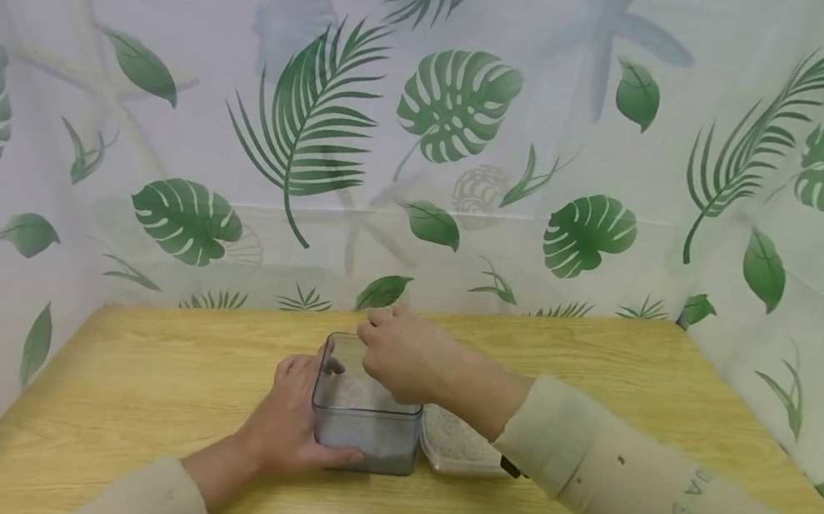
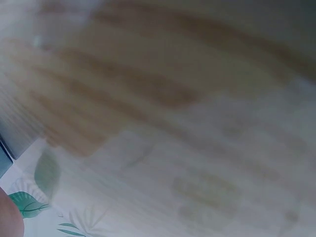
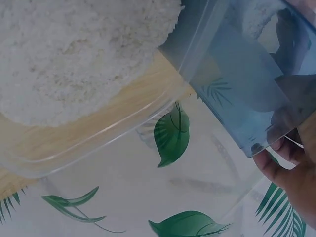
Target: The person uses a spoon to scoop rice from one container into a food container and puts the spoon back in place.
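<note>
A bluish see-through square container [image 1: 366, 441] stands upright on the table, with white grains visible through its open top. My left hand [image 1: 289, 424] grips its left side, the thumb along the front wall. In the right wrist view, the left hand's fingers [image 3: 274, 165] wrap around the container's edge. My right hand [image 1: 405, 355] is over the container's right rim with fingers curled; I cannot tell whether it holds something. Close against the container's right side is a clear shallow tub [image 1: 446, 466] with white rice [image 3: 84, 64] in it. The left wrist view is mostly blurred sleeve.
Both stand on a light wood-grain table [image 1: 165, 382]. A white cloth with green leaf prints [image 1: 461, 107] hangs behind the table and along its sides. My right forearm [image 1: 630, 473] crosses above the table's right part, partly covering the shallow tub.
</note>
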Motion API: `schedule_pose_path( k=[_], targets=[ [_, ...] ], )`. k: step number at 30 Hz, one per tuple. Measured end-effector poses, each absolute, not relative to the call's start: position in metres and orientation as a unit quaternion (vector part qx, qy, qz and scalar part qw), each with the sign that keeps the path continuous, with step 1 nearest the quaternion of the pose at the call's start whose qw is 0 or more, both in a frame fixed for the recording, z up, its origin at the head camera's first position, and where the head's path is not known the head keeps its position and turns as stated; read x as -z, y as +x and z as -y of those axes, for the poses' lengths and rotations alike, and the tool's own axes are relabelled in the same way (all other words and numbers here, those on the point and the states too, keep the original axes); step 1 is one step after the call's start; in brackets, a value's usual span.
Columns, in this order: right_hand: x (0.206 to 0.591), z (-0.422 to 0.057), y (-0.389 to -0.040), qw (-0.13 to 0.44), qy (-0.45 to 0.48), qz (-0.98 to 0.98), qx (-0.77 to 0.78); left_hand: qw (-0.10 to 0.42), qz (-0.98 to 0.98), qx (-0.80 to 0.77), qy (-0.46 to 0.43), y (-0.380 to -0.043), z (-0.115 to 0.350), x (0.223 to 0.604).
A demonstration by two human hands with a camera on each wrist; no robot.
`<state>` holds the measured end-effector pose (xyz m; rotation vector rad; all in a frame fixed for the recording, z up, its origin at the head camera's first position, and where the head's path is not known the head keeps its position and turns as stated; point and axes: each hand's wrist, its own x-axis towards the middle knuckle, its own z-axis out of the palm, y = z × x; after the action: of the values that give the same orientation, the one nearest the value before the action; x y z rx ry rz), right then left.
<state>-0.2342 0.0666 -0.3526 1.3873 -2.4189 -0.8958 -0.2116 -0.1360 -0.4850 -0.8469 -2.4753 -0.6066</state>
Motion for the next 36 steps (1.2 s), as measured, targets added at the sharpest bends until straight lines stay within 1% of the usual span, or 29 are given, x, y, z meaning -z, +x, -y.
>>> schedule_pose_path(
  k=[4,11,23,32,36],
  targets=[
    [0.356,-0.067,-0.234,0.098,0.468,0.824,0.305,0.227,0.897,0.223,-0.308,-0.212,0.135,0.485],
    [0.361,-0.068,-0.236,0.122,0.485,0.816,0.288,0.231,0.894,0.225,-0.312,-0.212,0.134,0.487],
    [0.364,-0.067,-0.242,0.12,0.495,0.826,0.24,0.238,0.89,0.223,-0.318,-0.212,0.135,0.485],
    [0.369,-0.072,-0.249,0.13,0.544,0.813,0.161,0.215,0.901,0.222,-0.305,-0.21,0.137,0.483],
    [0.372,-0.073,-0.249,0.131,0.551,0.811,0.146,0.22,0.899,0.218,-0.31,-0.21,0.137,0.485]
  ],
)
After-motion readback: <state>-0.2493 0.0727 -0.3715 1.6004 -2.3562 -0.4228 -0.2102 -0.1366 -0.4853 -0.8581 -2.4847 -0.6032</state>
